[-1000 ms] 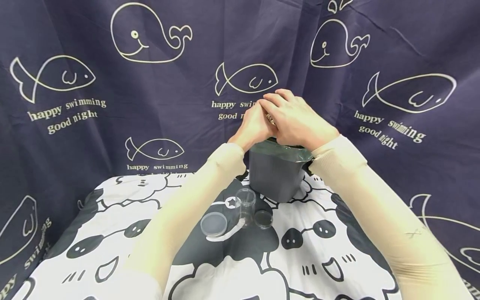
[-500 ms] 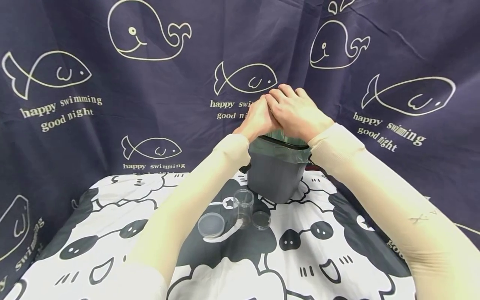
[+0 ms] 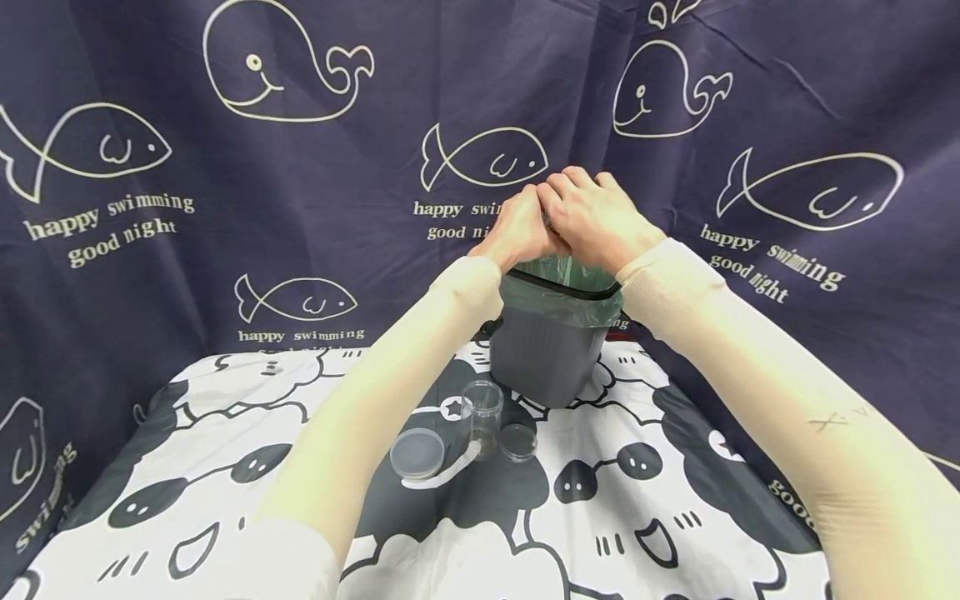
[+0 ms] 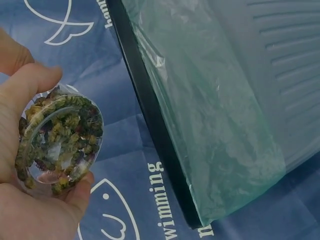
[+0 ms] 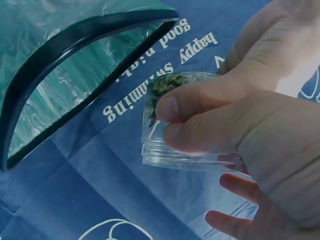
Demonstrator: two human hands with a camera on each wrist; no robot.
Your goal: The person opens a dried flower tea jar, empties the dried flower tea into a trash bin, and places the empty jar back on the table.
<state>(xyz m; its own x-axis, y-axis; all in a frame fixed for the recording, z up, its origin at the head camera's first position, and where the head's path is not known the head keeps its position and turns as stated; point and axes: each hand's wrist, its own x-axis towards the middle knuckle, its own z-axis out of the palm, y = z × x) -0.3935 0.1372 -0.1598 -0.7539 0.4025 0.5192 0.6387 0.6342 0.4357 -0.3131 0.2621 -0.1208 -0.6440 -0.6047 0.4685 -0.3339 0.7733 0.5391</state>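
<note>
Both hands hold a clear plastic jar (image 5: 175, 125) with a ridged rim and dried flower buds (image 4: 75, 122) packed inside, as the wrist views show. The left hand (image 3: 521, 225) and the right hand (image 3: 600, 221) meet at the jar, and their thumbs lie close together on its side in the right wrist view. From the head view the hands cover nearly all of the jar. They are above and by the mouth of a dark grey bin (image 3: 543, 350), whose green liner (image 3: 570, 308) is folded over the black rim.
On the sheep-print cloth (image 3: 247, 417) in front of the bin stands another clear jar (image 3: 482, 408). A round translucent lid (image 3: 417, 452) lies to its left, a clear round lid (image 3: 517, 442) to its right. A navy printed curtain (image 3: 390, 67) hangs behind.
The hands have risen a little relative to the bin, and more of its rim and inner liner shows. Both hands keep hold of the jar. The view has shifted slightly.
</note>
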